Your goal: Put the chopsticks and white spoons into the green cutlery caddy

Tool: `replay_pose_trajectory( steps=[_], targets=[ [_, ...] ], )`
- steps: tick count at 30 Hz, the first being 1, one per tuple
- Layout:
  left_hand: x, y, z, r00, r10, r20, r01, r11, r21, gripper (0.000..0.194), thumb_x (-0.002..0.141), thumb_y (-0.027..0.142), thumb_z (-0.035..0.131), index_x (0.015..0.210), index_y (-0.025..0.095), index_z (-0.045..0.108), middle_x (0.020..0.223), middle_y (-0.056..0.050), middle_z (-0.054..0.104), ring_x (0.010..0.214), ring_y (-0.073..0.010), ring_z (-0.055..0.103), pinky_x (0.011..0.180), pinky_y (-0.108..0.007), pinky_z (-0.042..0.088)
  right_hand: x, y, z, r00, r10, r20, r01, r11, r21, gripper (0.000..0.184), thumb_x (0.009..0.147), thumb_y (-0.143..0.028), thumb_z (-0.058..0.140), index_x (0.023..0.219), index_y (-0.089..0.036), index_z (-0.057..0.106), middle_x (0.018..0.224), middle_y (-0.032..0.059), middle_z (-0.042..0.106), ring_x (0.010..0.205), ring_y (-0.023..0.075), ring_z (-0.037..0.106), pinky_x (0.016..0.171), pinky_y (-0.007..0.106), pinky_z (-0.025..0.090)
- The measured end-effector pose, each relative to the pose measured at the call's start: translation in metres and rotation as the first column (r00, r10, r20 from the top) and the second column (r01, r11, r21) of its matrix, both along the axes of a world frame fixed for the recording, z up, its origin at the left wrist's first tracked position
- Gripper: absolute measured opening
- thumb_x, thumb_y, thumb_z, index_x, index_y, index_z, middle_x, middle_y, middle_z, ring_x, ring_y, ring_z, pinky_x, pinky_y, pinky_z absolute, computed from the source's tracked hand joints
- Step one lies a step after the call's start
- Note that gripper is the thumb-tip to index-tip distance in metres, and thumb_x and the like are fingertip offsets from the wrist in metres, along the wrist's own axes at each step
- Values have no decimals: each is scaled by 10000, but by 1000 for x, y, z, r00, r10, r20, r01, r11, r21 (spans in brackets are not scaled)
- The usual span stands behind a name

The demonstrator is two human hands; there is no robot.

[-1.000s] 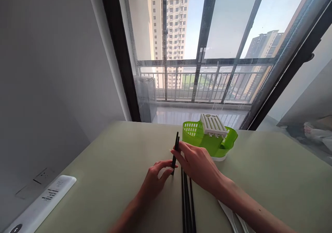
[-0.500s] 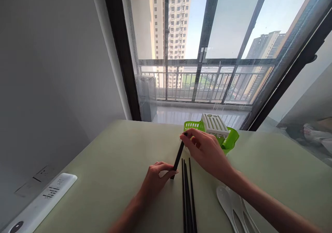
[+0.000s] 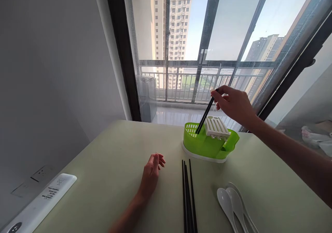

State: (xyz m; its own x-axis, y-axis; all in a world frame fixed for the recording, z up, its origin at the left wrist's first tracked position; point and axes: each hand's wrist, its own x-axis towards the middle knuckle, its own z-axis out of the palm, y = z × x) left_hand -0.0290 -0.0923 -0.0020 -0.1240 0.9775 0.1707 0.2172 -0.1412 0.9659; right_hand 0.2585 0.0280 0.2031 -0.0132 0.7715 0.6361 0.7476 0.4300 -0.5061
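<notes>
My right hand [image 3: 232, 102] pinches a pair of black chopsticks [image 3: 206, 114] by their upper ends. The chopsticks slant down to the left, their lower tips at the left compartment of the green utensil holder [image 3: 201, 146]. That holder has a slotted white rack [image 3: 217, 126] on top and a white base. Lower left, my left hand [image 3: 153, 166] is over the table with nothing in it, its fingers loosely bent and apart. More black chopsticks [image 3: 187, 195] lie side by side between that hand and the white spoons [image 3: 234, 200].
The pale table [image 3: 129, 146] reaches to a large sliding glass door with a balcony behind. A white power strip [image 3: 52, 195] runs along the table's left edge by the wall. The spoons lie overlapping at the front right.
My right hand has lifted the chopsticks up and to the right, over the holder. My left hand has let go of them and drawn back slightly left.
</notes>
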Motion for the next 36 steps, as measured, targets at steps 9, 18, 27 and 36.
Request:
replay_pose_trajectory(
  steps=[9,18,27,36],
  targets=[
    [-2,-1,-3,998,-54,23,55,998,-41,571,1025,629,267,965,187,624,890,-74,663,813,-202,600,764,-336,457,7,58,-50,987,86,137,-47,963,-266,326,929,-459,544,771,-204,671,715,16,745,631,166,698,633,264,449],
    [0,-1,-1,997,-67,28,69,996,-50,580,1016,642,283,938,184,631,846,-63,656,766,-197,592,734,-331,446,-6,24,-49,974,-121,189,111,992,63,342,941,-379,550,1197,-157,591,999,93,735,717,186,664,586,279,389],
    [1,-1,1,997,-73,29,74,996,-47,553,1013,643,311,933,187,615,819,-49,644,728,-182,582,723,-322,452,-59,-118,-88,627,540,562,-327,837,-439,153,954,-240,513,862,-231,635,832,1,743,671,166,689,570,274,323],
    [1,0,-1,996,-92,5,92,994,-53,532,1007,629,342,917,184,619,809,-50,640,720,-187,580,702,-314,454,-64,-153,-162,619,513,594,45,732,-680,231,966,-323,557,1007,-149,703,932,152,772,859,357,755,623,349,458]
  ],
)
